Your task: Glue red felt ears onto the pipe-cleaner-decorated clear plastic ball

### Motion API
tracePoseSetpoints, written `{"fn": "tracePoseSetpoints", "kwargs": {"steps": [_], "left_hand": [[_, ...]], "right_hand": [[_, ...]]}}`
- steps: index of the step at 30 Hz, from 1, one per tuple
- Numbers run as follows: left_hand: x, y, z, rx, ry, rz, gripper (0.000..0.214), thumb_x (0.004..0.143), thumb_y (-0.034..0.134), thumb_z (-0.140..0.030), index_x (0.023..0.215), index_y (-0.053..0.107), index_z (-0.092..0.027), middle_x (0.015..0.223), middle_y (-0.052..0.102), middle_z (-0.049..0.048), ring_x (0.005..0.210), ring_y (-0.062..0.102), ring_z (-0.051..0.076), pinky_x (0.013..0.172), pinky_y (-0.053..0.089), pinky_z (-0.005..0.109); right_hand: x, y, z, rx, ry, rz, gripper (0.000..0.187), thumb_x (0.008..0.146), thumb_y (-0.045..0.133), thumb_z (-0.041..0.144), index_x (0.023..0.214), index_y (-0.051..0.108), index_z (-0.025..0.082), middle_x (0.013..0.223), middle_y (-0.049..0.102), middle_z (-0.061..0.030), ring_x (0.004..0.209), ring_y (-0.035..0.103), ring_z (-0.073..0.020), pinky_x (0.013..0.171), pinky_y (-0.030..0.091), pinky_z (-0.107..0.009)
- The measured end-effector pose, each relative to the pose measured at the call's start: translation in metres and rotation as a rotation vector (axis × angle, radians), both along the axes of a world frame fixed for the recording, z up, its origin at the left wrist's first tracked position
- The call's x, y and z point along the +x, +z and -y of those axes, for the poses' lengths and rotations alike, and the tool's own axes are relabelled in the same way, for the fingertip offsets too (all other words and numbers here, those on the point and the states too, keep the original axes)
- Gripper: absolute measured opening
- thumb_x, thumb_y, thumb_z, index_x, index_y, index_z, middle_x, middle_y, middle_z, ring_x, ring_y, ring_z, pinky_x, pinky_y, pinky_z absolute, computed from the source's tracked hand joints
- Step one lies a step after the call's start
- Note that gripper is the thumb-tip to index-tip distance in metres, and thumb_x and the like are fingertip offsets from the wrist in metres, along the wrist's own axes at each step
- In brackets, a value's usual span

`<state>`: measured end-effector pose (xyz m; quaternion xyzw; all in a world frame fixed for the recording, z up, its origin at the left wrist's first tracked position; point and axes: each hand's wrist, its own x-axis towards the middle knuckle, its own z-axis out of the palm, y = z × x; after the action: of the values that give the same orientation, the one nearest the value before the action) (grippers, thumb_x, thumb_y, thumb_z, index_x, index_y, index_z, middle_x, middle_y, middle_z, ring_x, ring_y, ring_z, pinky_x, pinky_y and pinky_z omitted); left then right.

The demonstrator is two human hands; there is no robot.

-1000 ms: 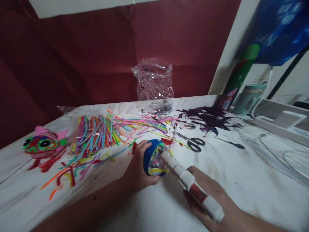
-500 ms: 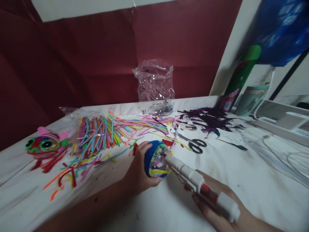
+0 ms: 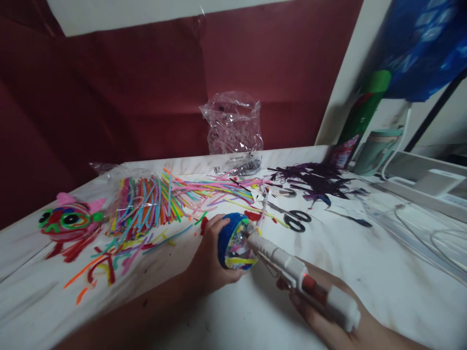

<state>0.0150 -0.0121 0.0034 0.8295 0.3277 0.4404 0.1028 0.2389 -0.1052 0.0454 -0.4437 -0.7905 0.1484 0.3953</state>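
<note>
My left hand (image 3: 213,255) is wrapped around a small rounded craft piece (image 3: 228,238), covered in blue on the outside, with yellow and green strips around a clear, shiny face turned to the right. In my right hand (image 3: 321,306) is a white glue gun (image 3: 280,260) with a reddish section and a small red light. Its nozzle points at the clear face of the craft piece, touching it or very close; I cannot tell which. Just beyond the piece lie scraps of red and yellow fuzzy pipe cleaner.
A heap of coloured pipe cleaners (image 3: 146,201) spreads behind my left hand. At far left stands a colourful animal figure (image 3: 69,221). Scissors (image 3: 294,218), purple shreds (image 3: 317,180) and a clear plastic bag (image 3: 235,126) lie farther back. A green cup (image 3: 377,150) and cables are at right.
Both hands and what they hold stay almost in place. The rear of the glue gun has shifted very slightly to the left and up.
</note>
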Motion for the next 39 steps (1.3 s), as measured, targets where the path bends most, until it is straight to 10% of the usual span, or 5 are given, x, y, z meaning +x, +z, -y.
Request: {"fn": "tracePoseSetpoints", "kwargs": {"steps": [39], "left_hand": [[0.0010, -0.0013, -0.0006, -0.004, -0.009, -0.002, 0.093, 0.053, 0.079, -0.024, 0.130, 0.026, -0.025, 0.132, 0.034, 0.0156, 0.126, 0.038, 0.037, 0.102, 0.037, 0.056]], "right_hand": [[-0.0051, -0.0011, -0.0016, 0.017, -0.024, -0.080, 0.008, 0.077, 0.050, 0.019, 0.070, 0.053, 0.021, 0.064, 0.062, -0.0020, 0.059, 0.066, -0.0162, 0.056, 0.057, -0.023]]}}
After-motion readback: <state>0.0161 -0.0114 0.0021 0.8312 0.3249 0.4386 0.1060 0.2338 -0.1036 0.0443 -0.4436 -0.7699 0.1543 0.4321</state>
